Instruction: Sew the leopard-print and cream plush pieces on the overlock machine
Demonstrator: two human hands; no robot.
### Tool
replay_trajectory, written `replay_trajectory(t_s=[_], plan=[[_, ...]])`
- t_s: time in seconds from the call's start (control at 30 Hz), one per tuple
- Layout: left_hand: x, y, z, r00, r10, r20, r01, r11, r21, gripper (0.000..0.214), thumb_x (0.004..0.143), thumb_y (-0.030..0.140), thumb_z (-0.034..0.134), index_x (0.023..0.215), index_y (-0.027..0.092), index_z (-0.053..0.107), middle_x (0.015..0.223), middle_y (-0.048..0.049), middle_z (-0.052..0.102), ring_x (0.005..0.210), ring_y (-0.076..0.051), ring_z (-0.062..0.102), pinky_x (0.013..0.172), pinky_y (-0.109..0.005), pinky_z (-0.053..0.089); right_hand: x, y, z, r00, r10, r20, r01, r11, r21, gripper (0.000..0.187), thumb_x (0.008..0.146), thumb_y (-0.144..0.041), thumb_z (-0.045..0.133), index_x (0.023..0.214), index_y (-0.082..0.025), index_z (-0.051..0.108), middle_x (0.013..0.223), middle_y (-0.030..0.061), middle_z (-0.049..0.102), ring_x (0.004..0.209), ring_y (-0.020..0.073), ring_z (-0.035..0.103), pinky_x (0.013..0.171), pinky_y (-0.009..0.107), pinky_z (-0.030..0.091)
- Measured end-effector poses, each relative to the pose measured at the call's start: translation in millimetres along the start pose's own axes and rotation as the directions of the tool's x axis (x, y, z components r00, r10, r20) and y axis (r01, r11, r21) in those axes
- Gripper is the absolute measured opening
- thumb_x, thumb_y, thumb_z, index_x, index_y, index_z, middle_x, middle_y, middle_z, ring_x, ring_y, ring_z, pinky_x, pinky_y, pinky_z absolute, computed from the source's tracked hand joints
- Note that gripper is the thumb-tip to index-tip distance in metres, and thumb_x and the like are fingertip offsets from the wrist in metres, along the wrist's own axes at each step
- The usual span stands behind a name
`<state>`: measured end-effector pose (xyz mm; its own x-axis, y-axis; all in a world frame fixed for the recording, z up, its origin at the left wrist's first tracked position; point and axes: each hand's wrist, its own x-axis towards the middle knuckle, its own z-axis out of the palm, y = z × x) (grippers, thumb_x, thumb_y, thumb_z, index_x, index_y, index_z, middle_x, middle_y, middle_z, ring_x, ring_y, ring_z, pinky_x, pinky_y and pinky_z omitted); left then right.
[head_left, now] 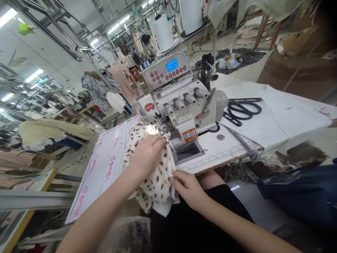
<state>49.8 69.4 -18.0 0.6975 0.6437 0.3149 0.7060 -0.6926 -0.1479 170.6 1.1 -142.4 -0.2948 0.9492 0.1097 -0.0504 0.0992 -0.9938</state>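
Note:
A cream fleece fabric piece with dark spots lies over the front edge of the table, its upper end under the lit needle area of a white overlock sewing machine. Close to the presser foot, my left hand presses on the fabric, its fingers closed on the edge. Lower down, my right hand pinches the fabric's right edge between thumb and fingers. Part of the cloth hangs below the tabletop toward my lap. My left hand covers some of the stitching spot.
Black scissors lie on the white table cover right of the machine. A grey strap runs to the table's front edge. Thread cones stand behind the machine. Garment piles and a distant person are farther back.

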Motion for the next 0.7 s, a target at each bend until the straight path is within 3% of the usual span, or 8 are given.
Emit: replay_trajectory(t_s=[0.17,0.3,0.5,0.7], plan=[[3.4,-9.9,12.8,0.989,-0.146,0.025,0.145,0.989,0.035,0.014,0.086,0.015,0.042,0.087,0.012,0.056,0.084,-0.0062,0.057,0.076,-0.017,0.052,0.067,-0.029,0.045,8.1,-1.0,0.1,0.999,0.009,-0.035,-0.014,0.988,-0.153,0.029,0.077,-0.042,0.056,0.064,-0.018,0.046,0.06,-0.0025,0.046,0.055,0.011,0.045,0.051,0.021,0.033],[-2.1,-9.7,14.4,0.977,-0.209,-0.045,0.203,0.973,-0.106,0.008,0.085,0.018,0.046,0.082,0.014,0.053,0.08,-0.003,0.055,0.074,-0.013,0.051,0.065,-0.025,0.043,11.7,3.7,5.7,0.996,-0.068,-0.064,0.053,0.977,-0.205,0.032,0.079,-0.026,0.051,0.055,-0.018,0.033,0.057,-0.0032,0.039,0.055,0.0102,0.04,0.051,0.021,0.029],[-5.8,-5.7,25.5,0.964,-0.201,-0.174,0.168,0.968,-0.188,0.007,0.083,0.015,0.049,0.081,0.013,0.054,0.079,-0.003,0.055,0.076,-0.013,0.051,0.069,-0.025,0.044,-0.8,-3.0,1.9,0.995,-0.098,0.037,0.098,0.995,-0.003,0.026,0.079,-0.02,0.049,0.055,-0.018,0.038,0.059,-0.0029,0.039,0.057,0.0103,0.039,0.053,0.022,0.03],[-10.1,-3.9,19.3,0.986,-0.139,-0.096,0.119,0.975,-0.189,0.014,0.086,0.018,0.047,0.087,0.012,0.06,0.087,-0.0058,0.056,0.083,-0.015,0.051,0.074,-0.03,0.046,-9.7,-17.7,-13.1,0.972,-0.053,0.229,0.005,0.978,0.207,0.026,0.085,-0.029,0.045,0.062,-0.017,0.041,0.06,-0.0021,0.046,0.057,0.01,0.044,0.055,0.021,0.035]])
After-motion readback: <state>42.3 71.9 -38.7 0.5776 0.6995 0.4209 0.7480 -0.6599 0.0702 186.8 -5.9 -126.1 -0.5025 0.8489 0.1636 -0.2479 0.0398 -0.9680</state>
